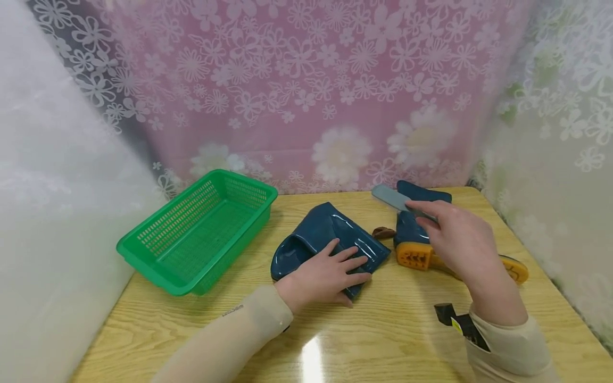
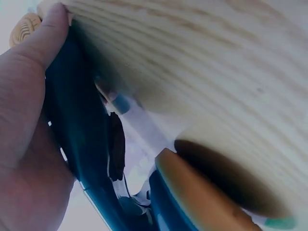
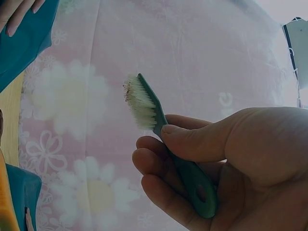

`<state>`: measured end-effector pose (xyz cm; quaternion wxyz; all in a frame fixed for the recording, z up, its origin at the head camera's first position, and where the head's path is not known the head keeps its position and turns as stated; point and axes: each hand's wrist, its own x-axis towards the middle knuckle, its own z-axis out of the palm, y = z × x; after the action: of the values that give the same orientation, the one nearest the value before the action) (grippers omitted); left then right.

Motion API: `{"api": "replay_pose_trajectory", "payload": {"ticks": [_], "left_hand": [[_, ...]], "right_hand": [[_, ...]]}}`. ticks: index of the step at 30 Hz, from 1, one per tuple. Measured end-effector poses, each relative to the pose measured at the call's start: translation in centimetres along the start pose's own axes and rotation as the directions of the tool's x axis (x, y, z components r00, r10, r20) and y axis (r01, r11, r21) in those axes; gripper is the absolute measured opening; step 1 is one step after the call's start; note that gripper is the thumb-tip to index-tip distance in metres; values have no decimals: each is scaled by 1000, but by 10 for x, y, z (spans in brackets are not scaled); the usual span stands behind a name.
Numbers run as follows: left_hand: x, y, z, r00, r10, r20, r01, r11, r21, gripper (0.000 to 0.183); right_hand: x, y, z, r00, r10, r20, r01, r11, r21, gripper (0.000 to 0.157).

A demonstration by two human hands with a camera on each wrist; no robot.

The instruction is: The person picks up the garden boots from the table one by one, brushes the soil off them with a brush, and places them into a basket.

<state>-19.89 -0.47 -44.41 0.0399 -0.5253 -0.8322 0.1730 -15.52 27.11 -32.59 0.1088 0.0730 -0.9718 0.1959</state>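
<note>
My left hand (image 1: 330, 274) rests with fingers spread across the shaft of a shiny dark blue rubber boot (image 1: 313, 226), which lies on its side with its toe to the left. In the left wrist view the thumb (image 2: 45, 33) lies along the blue shaft, and the orange sole (image 2: 202, 192) shows lower right. My right hand (image 1: 462, 239) grips a scrubbing brush (image 1: 392, 198) by its handle, above the second blue boot (image 1: 409, 229). In the right wrist view the brush's pale bristles (image 3: 139, 103) have dark specks and face left.
A green plastic basket (image 1: 234, 258) stands at the table's left side. The second boot lies at the right, its orange sole (image 1: 414, 256) facing the front. Between the boots sits a small brown lump (image 1: 384, 232). A floral curtain (image 1: 297, 96) hangs behind the wooden table (image 1: 383, 335).
</note>
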Motion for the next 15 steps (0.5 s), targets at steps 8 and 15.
{"api": "replay_pose_trajectory", "payload": {"ticks": [8, 15], "left_hand": [[7, -2, 5, 1000, -29, 10, 30, 997, -65, 68], [5, -19, -19, 984, -140, -107, 101, 946, -309, 60]], "right_hand": [[0, 1, 1, 1000, -1, -4, 1, 1000, -1, 42], [0, 3, -2, 999, 33, -8, -33, 999, -1, 43]]}}
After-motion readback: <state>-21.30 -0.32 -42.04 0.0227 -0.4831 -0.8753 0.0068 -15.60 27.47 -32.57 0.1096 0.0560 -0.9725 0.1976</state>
